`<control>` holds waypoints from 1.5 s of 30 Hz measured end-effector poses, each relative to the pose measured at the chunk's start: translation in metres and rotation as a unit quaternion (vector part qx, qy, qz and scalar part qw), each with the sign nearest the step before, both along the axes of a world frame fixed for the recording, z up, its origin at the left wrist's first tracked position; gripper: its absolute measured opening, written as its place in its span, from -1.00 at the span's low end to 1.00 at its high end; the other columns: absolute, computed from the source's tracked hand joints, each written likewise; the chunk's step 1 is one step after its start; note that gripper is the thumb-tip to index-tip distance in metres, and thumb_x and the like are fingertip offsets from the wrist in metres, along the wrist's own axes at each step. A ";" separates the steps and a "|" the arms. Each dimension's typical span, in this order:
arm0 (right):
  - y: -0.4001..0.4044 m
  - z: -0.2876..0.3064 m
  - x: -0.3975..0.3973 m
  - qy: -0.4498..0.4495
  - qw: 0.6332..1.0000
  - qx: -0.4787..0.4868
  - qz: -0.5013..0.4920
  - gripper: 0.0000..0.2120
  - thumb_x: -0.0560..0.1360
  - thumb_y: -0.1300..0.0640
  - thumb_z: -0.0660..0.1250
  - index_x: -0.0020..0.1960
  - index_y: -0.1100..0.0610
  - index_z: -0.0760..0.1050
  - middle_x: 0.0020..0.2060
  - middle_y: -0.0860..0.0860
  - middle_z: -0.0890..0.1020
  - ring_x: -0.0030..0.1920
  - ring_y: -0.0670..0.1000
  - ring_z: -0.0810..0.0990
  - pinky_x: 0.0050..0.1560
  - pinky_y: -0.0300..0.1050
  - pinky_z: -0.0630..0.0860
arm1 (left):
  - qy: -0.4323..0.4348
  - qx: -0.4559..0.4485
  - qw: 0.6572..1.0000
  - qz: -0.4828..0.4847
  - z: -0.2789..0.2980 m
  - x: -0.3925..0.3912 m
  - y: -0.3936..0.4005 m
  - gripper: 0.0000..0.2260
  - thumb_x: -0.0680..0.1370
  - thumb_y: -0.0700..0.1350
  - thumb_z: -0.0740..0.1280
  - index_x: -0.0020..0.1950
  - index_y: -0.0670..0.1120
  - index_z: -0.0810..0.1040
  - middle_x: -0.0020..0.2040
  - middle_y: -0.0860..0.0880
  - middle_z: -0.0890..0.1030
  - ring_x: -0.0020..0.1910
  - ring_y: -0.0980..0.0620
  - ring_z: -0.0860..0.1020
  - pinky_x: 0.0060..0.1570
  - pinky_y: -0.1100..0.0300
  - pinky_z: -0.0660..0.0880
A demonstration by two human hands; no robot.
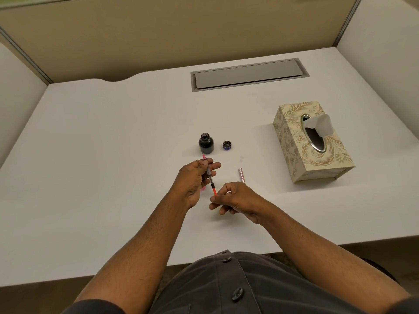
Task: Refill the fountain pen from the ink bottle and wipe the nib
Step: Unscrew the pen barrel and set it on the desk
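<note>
While both hands hover low over the white table (90, 155), they share one thing between them: the fountain pen (210, 177), stripped of its outer barrel so that the clear converter and its orange-red end show. The left hand (195, 180) has its fingers (212, 166) curled closed around the front section, with the pink nib end poking out beyond the fingertips and pointing away from the person, toward the ink bottle (206, 143). The right hand (235, 200) pinches the orange-red tail of the converter between thumb and forefinger, its other fingers loosely folded under. The pen runs on a slant from upper left to lower right between the two hands.

The ink bottle stands upright and uncapped just beyond the nib, near it but not touching, dark ink filling most of it. Its cap (227, 145) lies just to the right of the bottle, apart from it, open side up. A pinkish pen barrel (241, 175) lies flat on the table to the right of the hands, near the right hand. Something small and pink peeks out below the left hand; too little of it shows to name it.

Well to the right sits a floral-patterned tissue box (317, 159), a tissue (322, 126) standing out of its oval opening. A grey cable hatch (249, 74) is set into the far side of the table.
</note>
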State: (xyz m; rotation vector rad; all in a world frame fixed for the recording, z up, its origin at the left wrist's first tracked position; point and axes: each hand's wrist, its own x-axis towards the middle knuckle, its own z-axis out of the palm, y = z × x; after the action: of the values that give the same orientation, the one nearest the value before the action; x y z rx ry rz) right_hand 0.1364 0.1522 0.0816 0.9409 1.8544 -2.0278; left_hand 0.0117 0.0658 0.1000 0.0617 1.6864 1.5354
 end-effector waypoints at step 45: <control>0.000 0.002 0.001 0.004 1.000 0.002 0.008 -0.85 0.47 0.09 0.47 -0.16 0.15 0.55 -0.12 0.06 0.75 -0.32 -0.04 0.65 -0.29 -0.20 0.45 | 0.008 0.005 1.000 -0.013 0.003 0.002 0.001 -0.82 0.65 -0.10 0.17 0.04 -0.04 0.57 -0.06 0.05 0.70 0.08 0.01 0.60 0.12 0.12 0.47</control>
State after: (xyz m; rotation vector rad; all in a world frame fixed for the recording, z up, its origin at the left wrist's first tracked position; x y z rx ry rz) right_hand 0.1375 0.1520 0.0838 0.9189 1.8656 -2.0216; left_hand 0.0133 0.0669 0.1028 0.0999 1.6842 1.5283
